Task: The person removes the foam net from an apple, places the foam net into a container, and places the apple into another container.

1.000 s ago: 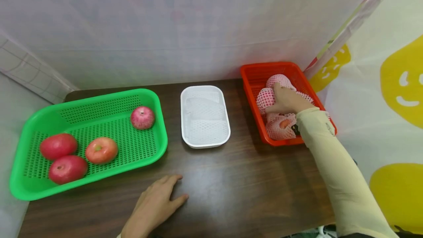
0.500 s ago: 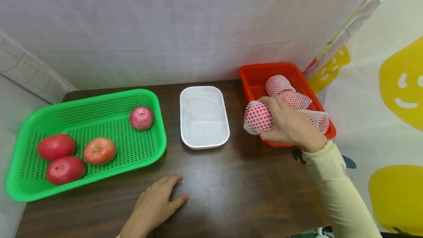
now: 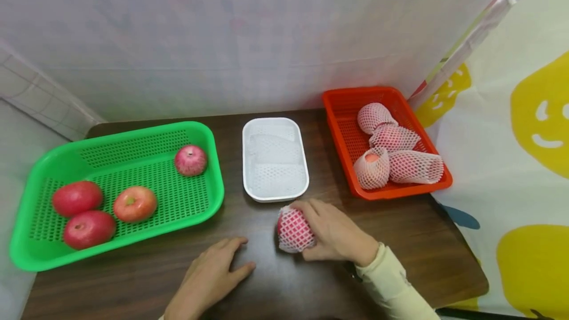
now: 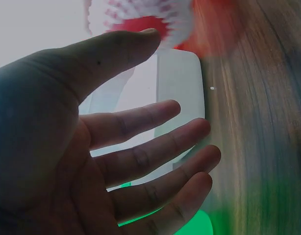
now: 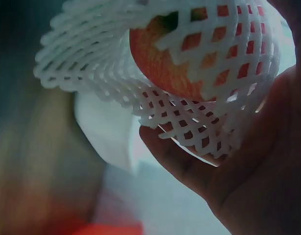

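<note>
My right hand (image 3: 333, 231) grips an apple (image 3: 294, 231) in a white foam net, just above or on the table, in front of the white tray (image 3: 275, 194). In the right wrist view the net flares loosely past the red-orange streaked skin of the apple (image 5: 165, 68), and fingers curl beneath it. Left of it, my left hand (image 3: 209, 275) rests on the table with fingers spread, holding nothing. The left wrist view shows that same hand (image 4: 136, 147) with separated fingers. Several netted fruits (image 3: 393, 137) lie in the red basket (image 3: 342, 149) at the right.
A green basket (image 3: 218, 177) on the left holds two dark red fruits (image 3: 89, 228), an orange-red one (image 3: 135, 204) and a small pink speckled one (image 3: 191, 160). Thin white netting (image 3: 275, 149) lies in the tray. A pale curtain (image 3: 222, 63) hangs behind the table (image 3: 422, 241).
My right hand has lifted the netted apple out of the red basket and carried it left and toward me, to the table's middle. The left hand has stayed in place.
</note>
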`<state>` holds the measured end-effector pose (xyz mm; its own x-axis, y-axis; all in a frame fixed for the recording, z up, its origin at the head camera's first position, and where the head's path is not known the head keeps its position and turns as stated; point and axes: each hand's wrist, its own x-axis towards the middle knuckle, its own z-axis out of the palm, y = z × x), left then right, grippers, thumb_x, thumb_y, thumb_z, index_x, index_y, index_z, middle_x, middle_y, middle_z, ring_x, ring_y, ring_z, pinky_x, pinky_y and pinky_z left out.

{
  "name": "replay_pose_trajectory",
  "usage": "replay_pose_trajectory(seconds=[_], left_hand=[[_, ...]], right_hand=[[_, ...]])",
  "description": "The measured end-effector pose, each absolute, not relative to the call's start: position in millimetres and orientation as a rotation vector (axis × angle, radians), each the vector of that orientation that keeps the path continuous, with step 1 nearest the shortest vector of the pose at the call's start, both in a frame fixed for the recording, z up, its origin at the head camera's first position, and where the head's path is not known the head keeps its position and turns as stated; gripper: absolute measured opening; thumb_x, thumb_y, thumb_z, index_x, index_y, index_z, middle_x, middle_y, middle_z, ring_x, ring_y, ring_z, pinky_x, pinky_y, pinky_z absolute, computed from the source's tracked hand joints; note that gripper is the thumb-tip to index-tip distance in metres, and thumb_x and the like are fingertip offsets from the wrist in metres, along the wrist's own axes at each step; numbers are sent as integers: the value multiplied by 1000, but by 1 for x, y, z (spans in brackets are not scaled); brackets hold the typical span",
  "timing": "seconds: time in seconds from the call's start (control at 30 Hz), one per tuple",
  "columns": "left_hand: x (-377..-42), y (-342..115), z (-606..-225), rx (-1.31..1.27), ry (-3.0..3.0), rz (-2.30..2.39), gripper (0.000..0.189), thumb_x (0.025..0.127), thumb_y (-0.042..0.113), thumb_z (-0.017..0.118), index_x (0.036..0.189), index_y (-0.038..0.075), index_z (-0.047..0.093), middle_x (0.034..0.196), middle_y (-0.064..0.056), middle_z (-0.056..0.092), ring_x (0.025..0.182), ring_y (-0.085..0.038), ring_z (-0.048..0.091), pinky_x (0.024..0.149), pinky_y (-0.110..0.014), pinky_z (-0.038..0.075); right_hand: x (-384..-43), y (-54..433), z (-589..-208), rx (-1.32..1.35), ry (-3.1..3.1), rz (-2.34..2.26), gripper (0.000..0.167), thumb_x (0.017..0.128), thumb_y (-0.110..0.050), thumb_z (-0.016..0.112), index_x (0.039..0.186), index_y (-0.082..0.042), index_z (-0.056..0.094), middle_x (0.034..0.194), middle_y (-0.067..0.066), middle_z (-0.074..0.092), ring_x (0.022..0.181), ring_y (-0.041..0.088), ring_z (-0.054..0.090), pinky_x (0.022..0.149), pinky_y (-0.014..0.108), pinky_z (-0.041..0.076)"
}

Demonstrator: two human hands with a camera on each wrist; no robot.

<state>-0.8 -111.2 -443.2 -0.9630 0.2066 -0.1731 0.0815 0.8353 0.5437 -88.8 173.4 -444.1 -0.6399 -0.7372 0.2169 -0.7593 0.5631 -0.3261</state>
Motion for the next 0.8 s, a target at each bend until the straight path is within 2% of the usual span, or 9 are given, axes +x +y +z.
replay_pose_trajectory(seconds=[0.13, 0.3, 0.53, 0.7, 0.8], left_hand=[[0, -110, -444, 214, 2767, 826, 50, 87, 40, 78, 127, 14, 65, 127, -8, 64, 117, -33, 59, 93, -56, 48], [0, -110, -444, 229, 2765, 838, 47, 88, 39, 77, 126, 14, 67, 125, -7, 65, 116, -32, 61, 91, -56, 49], [-6, -107, -450, 342, 2899, 1015, 26, 87, 27, 79, 110, 18, 74, 105, 6, 68, 99, -16, 66, 83, -40, 54], [-13, -102, -457, 427, 2806, 1327, 29, 89, 20, 78, 115, 8, 71, 97, 5, 70, 84, -9, 65, 73, -28, 55], [-16, -100, -460, 449, 2679, 1446, 34, 92, 24, 75, 119, 5, 69, 102, 0, 70, 84, -10, 65, 71, -28, 56]], right_hand=[[-78, 163, -463, 1323, -2766, 630, 93, 59, -44, 86, 136, -9, 47, 112, 1, 55, 96, 16, 57, 83, 38, 52], [-74, 159, -469, 1306, -2799, 604, 91, 59, -45, 84, 136, -12, 47, 111, -2, 55, 95, 14, 56, 81, 36, 52], [-78, 158, -464, 1324, -2737, 641, 93, 59, -43, 85, 137, -9, 48, 114, 1, 56, 97, 15, 57, 84, 36, 52], [-79, 154, -459, 1356, -2706, 673, 91, 61, -43, 84, 137, -10, 47, 116, 1, 56, 98, 15, 57, 85, 36, 52], [-79, 151, -457, 1386, -2696, 698, 90, 62, -41, 84, 138, -9, 47, 118, 1, 56, 101, 15, 57, 88, 35, 52]])
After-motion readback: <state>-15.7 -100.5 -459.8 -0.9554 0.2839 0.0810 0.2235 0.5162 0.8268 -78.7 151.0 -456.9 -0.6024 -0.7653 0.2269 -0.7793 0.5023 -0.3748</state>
